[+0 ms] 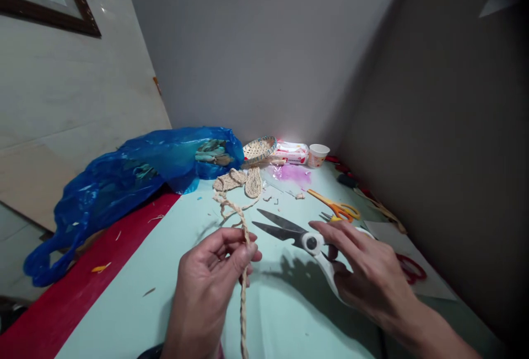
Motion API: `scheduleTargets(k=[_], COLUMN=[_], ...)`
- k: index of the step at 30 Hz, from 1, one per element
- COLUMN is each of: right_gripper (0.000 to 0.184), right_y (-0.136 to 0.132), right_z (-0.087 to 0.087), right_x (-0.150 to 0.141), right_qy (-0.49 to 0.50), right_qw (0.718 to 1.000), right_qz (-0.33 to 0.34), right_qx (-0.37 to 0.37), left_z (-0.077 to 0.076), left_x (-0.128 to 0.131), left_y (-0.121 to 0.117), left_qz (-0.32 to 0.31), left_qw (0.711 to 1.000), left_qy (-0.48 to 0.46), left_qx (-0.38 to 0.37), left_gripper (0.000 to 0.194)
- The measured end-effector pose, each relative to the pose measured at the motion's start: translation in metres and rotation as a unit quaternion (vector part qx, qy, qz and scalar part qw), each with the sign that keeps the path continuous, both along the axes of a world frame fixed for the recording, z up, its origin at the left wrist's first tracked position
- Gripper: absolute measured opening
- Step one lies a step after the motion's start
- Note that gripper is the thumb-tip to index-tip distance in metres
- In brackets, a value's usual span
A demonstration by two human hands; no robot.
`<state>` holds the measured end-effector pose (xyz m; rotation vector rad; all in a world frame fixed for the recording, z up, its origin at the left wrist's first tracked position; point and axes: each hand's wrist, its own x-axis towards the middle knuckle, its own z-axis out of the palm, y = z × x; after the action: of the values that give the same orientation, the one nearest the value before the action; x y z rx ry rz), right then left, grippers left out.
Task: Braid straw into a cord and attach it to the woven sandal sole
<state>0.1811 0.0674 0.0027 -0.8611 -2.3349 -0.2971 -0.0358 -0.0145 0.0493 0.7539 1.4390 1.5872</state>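
A pale braided cord [243,309] runs up through my left hand [215,271], pinched between thumb and fingers. Its upper part trails away over the table toward two small woven straw slippers, one lying on its side [229,180] and one flat sole shape [253,182]. My right hand [363,260] grips a pair of scissors [312,243] with white handles and dark blades. The blades are parted a little, their tips pointing left just beside the cord and not touching it.
A blue plastic bag [136,166] with dried strips inside lies at the left. Behind stand a woven basket [260,149], a tissue pack [292,153] and a paper cup [318,156]. Orange scissors [334,206] and red-handled scissors [411,268] rest on the right.
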Motion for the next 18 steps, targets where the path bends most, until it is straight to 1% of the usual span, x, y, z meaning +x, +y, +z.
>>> scheduleTargets(k=[4,7,12,18], right_gripper=[0.062,0.055,0.050,0.053], right_y=[0.0030,0.0020,0.0001,-0.0004], right_z=[0.0022,0.0049,0.0082,0.0095], right_x=[0.0041,0.0037,0.0033,0.0035], right_qy=[-0.030,-0.038,-0.039,-0.053], right_qw=[0.998,0.997,0.995,0.993], right_qz=[-0.007,-0.004,0.003,0.011], right_qx=[0.052,0.074,0.089,0.106], left_z=[0.0020,0.0025,0.0020,-0.0020], left_x=[0.0029,0.0038,0.0025,-0.0020], left_y=[-0.0004,-0.0008,-0.0015,-0.0002], left_qz=[0.029,0.028,0.020,0.011], left_qw=[0.999,0.999,0.999,0.999], left_qy=[0.014,0.025,0.044,0.046], left_qx=[0.025,0.014,0.003,0.010], left_gripper=[0.015,0.017,0.016,0.028])
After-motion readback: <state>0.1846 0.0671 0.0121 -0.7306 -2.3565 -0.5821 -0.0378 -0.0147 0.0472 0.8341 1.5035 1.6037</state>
